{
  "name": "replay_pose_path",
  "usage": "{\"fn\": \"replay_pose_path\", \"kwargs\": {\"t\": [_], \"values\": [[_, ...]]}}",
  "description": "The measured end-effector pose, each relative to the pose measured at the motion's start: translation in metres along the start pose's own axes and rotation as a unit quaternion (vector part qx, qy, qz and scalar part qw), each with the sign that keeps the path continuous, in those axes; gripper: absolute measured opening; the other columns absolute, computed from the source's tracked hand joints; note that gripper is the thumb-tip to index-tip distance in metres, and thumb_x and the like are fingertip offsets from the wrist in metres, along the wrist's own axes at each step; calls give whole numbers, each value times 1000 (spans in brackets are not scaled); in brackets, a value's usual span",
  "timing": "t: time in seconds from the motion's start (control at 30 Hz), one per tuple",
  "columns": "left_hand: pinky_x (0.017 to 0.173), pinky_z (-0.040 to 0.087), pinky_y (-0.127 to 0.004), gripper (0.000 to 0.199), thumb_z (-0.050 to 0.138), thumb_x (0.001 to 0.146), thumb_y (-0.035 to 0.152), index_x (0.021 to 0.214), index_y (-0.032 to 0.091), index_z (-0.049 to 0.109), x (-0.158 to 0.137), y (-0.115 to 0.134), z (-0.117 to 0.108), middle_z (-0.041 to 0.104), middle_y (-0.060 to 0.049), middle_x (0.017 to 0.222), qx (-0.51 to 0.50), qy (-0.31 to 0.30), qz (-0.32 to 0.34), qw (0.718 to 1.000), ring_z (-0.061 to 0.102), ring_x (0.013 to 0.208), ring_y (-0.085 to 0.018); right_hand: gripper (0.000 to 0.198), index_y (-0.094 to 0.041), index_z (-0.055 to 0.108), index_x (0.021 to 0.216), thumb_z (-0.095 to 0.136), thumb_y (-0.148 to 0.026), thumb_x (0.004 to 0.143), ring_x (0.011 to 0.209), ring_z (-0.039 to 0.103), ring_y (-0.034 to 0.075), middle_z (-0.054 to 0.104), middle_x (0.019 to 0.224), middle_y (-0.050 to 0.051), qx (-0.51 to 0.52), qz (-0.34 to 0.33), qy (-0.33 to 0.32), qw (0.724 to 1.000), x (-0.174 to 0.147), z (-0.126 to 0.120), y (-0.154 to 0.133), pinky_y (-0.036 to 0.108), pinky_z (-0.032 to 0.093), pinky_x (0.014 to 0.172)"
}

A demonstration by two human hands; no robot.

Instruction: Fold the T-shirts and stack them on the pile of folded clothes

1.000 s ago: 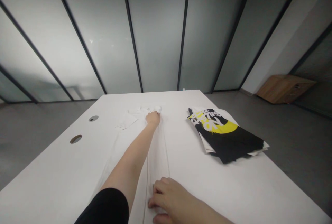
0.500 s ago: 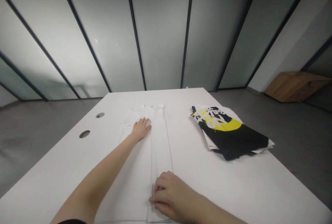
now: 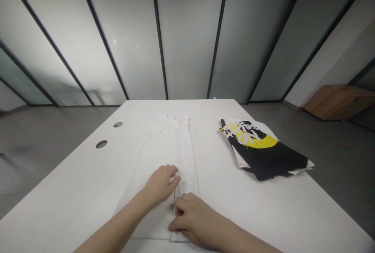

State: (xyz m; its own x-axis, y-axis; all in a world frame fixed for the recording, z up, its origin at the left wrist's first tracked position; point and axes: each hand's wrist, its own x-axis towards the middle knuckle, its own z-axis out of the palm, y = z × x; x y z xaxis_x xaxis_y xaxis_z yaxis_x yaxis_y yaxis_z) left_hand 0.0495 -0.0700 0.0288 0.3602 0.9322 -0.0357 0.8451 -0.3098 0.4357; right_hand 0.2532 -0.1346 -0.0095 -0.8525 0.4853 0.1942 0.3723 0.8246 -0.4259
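Note:
A white T-shirt lies flat on the white table, its sleeve and collar at the far end and its hem towards me. The right side is folded inward, forming a long strip along the shirt. My left hand is over the strip's inner edge, fingers slightly bent and thumb apart; whether it touches the cloth is hard to see. Nearer the hem, my right hand pinches the edge of the folded strip between thumb and fingers.
To the right lies a stack of garments, the top one black, yellow and white. The white table has two round holes at its left. Behind stand frosted glass panels, with a wooden cabinet at far right.
My left hand has drawn back from near the sleeve to the middle of the folded edge, close to my right hand. My right hand stays near the hem. The view has shifted slightly.

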Motion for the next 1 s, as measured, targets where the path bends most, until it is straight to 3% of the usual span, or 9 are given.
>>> {"fn": "replay_pose_path", "kwargs": {"t": [0.13, 0.33, 0.57, 0.77, 0.9, 1.0], "values": [[89, 51, -34, 46, 57, 96, 29, 141, 21, 61, -1, 7, 8, 75, -6, 107, -19, -16, -38, 999, 71, 99, -23, 13, -29, 74, 110, 70, -27, 98, 104, 56, 21, 65, 107, 3, 7, -9, -15, 1000, 2, -6, -3, 33, 40, 95], [88, 50, -30, 43, 55, 94, 20, 137, 24, 62, 2, 3, 13, 77, -4, 105, -27, -16, -44, 999, 72, 98, -21, 16, -29, 72, 113, 70, -26, 97, 106, 56, 19, 66, 111, 2, 35, -21, -3, 999, 4, -7, -5, 32, 40, 97], [79, 50, -30, 36, 56, 99, 31, 133, 22, 62, 5, 5, 11, 77, -4, 97, -16, -7, -64, 998, 73, 91, -21, 16, -27, 72, 113, 69, -24, 98, 109, 57, 19, 67, 114, 3, 56, -35, 5, 998, 4, -3, -2, 33, 40, 99], [79, 50, -29, 29, 58, 96, 24, 122, 25, 68, 8, -3, 9, 79, -2, 98, -32, -3, -58, 998, 73, 88, -19, 28, -27, 69, 129, 60, -25, 102, 106, 61, 20, 72, 106, 4, 69, -43, -18, 997, 5, -9, -5, 35, 43, 99], [72, 47, -28, 24, 56, 94, 21, 114, 23, 69, 9, -10, 8, 77, 0, 87, -85, 11, -41, 996, 70, 78, -18, 27, -23, 69, 121, 56, -18, 98, 97, 63, 20, 72, 103, 6, 104, -29, 29, 994, 6, -13, -1, 34, 47, 92], [70, 46, -27, 24, 54, 92, 19, 111, 23, 69, 9, -12, 5, 75, 1, 82, -116, 19, -38, 992, 69, 74, -17, 22, -22, 69, 114, 55, -16, 98, 97, 61, 21, 70, 101, 6, 96, 31, 90, 991, 6, -16, 6, 36, 48, 91]]}}
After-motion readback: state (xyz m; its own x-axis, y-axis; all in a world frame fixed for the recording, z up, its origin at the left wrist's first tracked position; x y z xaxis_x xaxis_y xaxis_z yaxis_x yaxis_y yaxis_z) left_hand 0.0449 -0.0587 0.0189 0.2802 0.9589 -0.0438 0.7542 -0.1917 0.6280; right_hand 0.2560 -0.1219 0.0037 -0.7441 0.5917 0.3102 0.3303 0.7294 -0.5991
